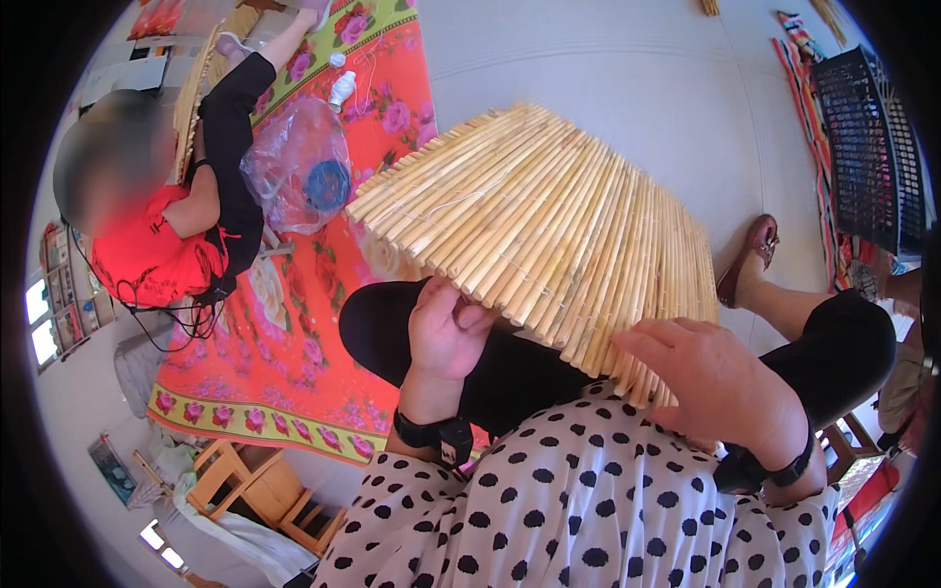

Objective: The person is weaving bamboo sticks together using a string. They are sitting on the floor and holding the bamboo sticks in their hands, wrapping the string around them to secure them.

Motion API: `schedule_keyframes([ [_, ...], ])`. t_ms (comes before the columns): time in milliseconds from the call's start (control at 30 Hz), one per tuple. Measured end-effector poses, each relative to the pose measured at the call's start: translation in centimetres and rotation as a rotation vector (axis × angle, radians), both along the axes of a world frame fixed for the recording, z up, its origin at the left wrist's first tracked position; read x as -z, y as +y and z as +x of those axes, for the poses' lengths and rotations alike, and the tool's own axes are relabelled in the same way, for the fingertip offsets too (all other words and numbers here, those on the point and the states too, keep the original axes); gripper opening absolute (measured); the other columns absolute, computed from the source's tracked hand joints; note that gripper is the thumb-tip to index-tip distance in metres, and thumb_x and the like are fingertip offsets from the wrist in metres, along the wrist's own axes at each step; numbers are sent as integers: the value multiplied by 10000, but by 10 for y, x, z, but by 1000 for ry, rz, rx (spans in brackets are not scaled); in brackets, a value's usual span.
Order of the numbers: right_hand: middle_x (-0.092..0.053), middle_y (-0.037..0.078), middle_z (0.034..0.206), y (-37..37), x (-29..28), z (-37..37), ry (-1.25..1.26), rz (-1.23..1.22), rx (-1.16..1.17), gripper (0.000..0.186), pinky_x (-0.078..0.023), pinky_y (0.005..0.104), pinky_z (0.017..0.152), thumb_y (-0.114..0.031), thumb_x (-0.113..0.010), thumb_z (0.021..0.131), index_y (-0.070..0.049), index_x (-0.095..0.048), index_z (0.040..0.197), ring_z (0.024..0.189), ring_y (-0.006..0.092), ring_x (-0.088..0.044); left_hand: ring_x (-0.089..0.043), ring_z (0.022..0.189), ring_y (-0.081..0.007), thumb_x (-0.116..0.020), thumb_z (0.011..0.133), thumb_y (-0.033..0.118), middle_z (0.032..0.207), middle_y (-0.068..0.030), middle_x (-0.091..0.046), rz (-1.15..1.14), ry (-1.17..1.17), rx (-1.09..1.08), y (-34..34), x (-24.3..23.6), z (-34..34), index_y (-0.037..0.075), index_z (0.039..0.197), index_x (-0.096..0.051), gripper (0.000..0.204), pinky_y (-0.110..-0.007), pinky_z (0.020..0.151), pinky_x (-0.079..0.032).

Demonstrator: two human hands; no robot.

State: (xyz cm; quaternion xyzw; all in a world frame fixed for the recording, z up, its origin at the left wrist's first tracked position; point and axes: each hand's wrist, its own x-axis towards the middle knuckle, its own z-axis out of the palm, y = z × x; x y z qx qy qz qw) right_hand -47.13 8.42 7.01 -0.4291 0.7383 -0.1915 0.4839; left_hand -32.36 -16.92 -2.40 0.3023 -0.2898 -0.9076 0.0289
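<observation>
Light was bright and soft. Well left of the left hand (443,333), windows (45,343) glared white and a person's head (113,162) was blurred. Shapes curved toward the dark rim.

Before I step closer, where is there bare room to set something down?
The widest bare patch is pale floor beyond the stick mat, between the flowered red cloth and the black crate. The cloth also has bare room left of the wearer's bent knee. Crowded: the mat's near edge, with the left hand and right hand, and around the clear plastic bag.

A pale reed mat (549,230) slants across the lap.
</observation>
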Motion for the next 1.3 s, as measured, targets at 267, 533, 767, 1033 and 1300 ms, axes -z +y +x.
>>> schedule_keyframes([
  [267,-655,129,1047,6,-61,-28,576,39,109,523,-488,412,848,-108,-761,663,-76,-614,1164,995,321,-612,-338,519,-89,-444,1004,270,609,59,-349,-17,84,-103,29,-7,-59,98,939,-552,213,-301,658,-416],
  [533,-667,97,1001,-51,-23,-11,973,-141,375,362,-524,406,769,-241,-736,782,-90,-608,1085,940,299,-640,-392,557,-104,-449,1012,254,624,40,-411,11,173,-136,45,-11,-123,77,890,-550,238,-303,681,-413],
  [767,-688,126,811,-101,6,-30,1002,60,320,296,-538,454,684,-305,-708,818,-75,-613,979,790,340,-678,-419,585,-107,-465,1010,226,657,20,-444,12,328,-183,33,-4,-115,57,884,-557,231,-279,603,-389],
  [1033,-680,147,789,-62,-14,-17,950,92,321,280,-531,464,693,-322,-703,819,-77,-633,934,791,357,-672,-386,559,-74,-505,985,183,641,40,-436,-70,281,-87,53,-31,-100,26,814,-583,245,-248,558,-332],
  [1300,-672,176,767,-80,-9,-15,1078,139,438,330,-522,490,669,-358,-712,797,-61,-622,908,779,388,-664,-382,547,-73,-491,986,155,623,35,-429,-19,286,-46,65,-25,-114,20,817,-578,233,-246,546,-340],
])
